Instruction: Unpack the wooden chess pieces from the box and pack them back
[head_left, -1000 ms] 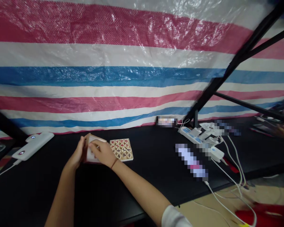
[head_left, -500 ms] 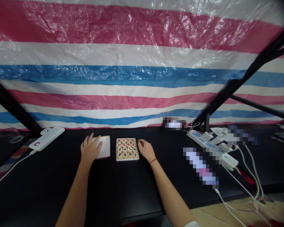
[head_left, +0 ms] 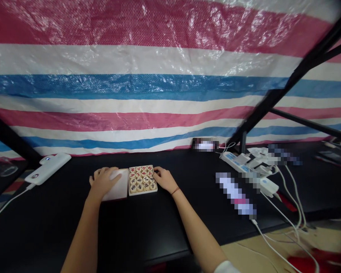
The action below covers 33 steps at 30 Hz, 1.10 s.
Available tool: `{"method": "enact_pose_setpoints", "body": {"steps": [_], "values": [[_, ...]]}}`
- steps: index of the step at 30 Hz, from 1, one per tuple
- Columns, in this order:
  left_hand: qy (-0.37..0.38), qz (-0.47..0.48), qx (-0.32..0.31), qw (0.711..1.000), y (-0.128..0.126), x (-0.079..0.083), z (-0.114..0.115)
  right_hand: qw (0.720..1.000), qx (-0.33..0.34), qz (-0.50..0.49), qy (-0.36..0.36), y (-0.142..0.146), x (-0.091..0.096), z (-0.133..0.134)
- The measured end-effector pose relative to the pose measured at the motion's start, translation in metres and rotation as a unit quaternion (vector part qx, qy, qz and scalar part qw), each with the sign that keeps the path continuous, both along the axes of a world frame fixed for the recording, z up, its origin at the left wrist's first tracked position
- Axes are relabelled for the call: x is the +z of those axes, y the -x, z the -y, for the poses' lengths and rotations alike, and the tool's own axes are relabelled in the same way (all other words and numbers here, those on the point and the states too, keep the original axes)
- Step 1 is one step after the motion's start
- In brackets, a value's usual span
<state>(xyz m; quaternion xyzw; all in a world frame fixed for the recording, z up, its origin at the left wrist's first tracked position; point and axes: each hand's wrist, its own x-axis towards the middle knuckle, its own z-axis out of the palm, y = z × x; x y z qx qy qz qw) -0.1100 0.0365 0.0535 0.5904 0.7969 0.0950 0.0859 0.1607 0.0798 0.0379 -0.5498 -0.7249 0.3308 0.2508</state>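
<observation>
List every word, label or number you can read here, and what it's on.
Round wooden pieces in the tray: red and black characters, too small to read.
Power strip: blue markings, too small to read.
Pixelated patches on the table: unreadable.
No other text shows.

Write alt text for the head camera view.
On a black table, the left hand lies flat on a white lid and the right hand touches the edge of the tray of round wooden game pieces beside it. A white power bank lies far left, a power strip right, a striped tarp behind.
</observation>
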Motion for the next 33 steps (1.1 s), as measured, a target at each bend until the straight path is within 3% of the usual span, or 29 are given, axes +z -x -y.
{"method": "enact_pose_setpoints", "body": {"steps": [4,10,17,24,26,29,31,33], "values": [[-0.131,-0.059,-0.037,0.989,-0.024,0.004,-0.001,1.000,0.017,-0.021,0.005,-0.003,0.000,0.004],[-0.096,-0.019,-0.157,0.983,-0.057,0.003,-0.004,0.998,0.023,-0.048,0.018,-0.007,0.000,0.013],[-0.093,-0.021,-0.140,0.986,-0.055,0.000,-0.004,0.997,0.011,-0.073,0.039,-0.007,0.000,0.014],[-0.115,0.036,-0.153,0.981,-0.052,-0.001,-0.004,0.997,0.007,-0.079,0.021,-0.010,-0.005,0.009],[-0.148,0.071,-0.157,0.974,-0.049,-0.003,-0.006,0.995,-0.021,-0.092,-0.012,-0.009,-0.003,0.010],[-0.241,0.152,-0.160,0.945,-0.051,-0.003,-0.008,0.980,-0.077,-0.111,-0.147,0.002,0.003,0.018],[-0.288,0.232,-0.166,0.914,-0.059,-0.001,-0.007,0.961,-0.049,-0.112,-0.248,0.014,0.008,0.025],[-0.286,0.329,-0.177,0.883,-0.071,0.003,-0.004,0.942,0.018,-0.105,-0.319,0.026,0.010,0.031]]}}
